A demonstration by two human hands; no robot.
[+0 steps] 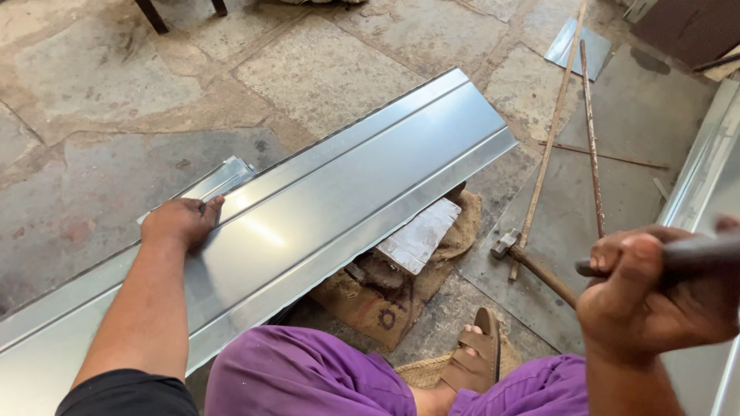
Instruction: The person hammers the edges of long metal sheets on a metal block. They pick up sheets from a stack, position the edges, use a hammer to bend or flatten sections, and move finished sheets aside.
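Observation:
A long shiny folded metal sheet lies slanted across my lap and the stone floor. My left hand presses on its upper edge, fingers curled over the fold. My right hand is raised at the right, shut on a dark handle that runs off the frame edge; its head is not in view. Under the sheet sits a flat metal block on burlap sacking.
A hammer lies on the floor right of the block. Two long rusty rods and a small metal plate lie beyond it. More sheet metal lines the right edge. My sandalled foot is below.

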